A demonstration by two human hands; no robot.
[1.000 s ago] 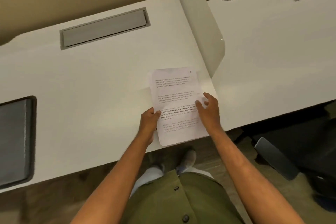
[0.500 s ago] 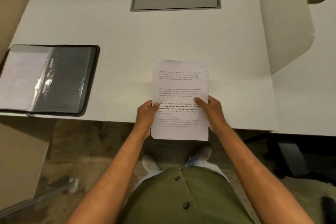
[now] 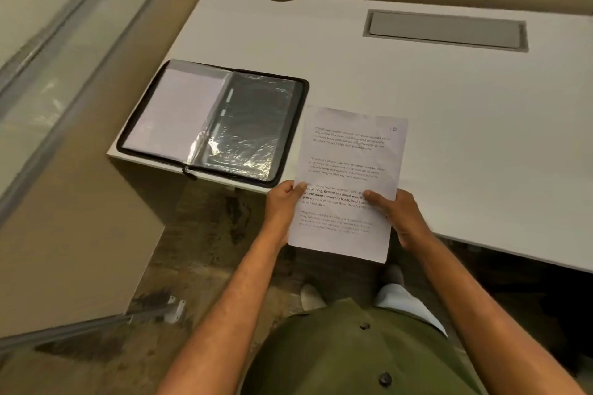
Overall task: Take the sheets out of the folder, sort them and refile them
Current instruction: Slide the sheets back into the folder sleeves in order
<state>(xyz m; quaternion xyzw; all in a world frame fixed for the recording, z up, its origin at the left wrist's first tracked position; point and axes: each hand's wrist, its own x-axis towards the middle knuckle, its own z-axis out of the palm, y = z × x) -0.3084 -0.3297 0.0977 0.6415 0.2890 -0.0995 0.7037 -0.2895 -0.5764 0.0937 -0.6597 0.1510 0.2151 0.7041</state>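
I hold a stack of printed white sheets with both hands over the desk's front edge. The top sheet bears a handwritten "10" at its upper right corner. My left hand grips the stack's left edge, thumb on top. My right hand grips the right edge, thumb lying across the text. An open black zip folder lies flat at the desk's left front corner, just left of the sheets. Its left page holds a white sheet; its right page is a shiny clear plastic sleeve.
The white desk stretches right and back, with a grey cable hatch near its rear edge. A beige partition and a glass wall stand to the left. My feet show on the floor below the desk edge.
My view has swung left, so the folder now sits close beside the sheets. Both hands keep their grip on the stack, which is carried leftward along the desk's front edge.
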